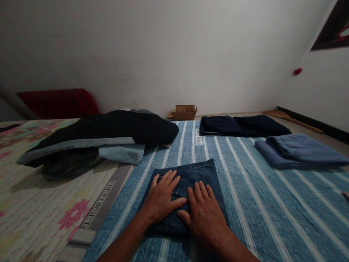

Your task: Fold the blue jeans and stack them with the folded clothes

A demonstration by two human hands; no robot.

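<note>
A folded pair of dark blue jeans lies on the blue striped bed sheet right in front of me. My left hand rests flat on its left half with the fingers spread. On the right half lies my right hand, palm down and fingers stretched out. Both thumbs point toward each other near the middle of the denim. Neither hand grips anything. The lower edge of the jeans is partly hidden by my hands and wrists.
A heap of dark clothes lies at the left on a floral cover. Folded navy garments and a folded lighter blue garment are at the right. Beyond the bed stand a cardboard box and a dark red object by the wall.
</note>
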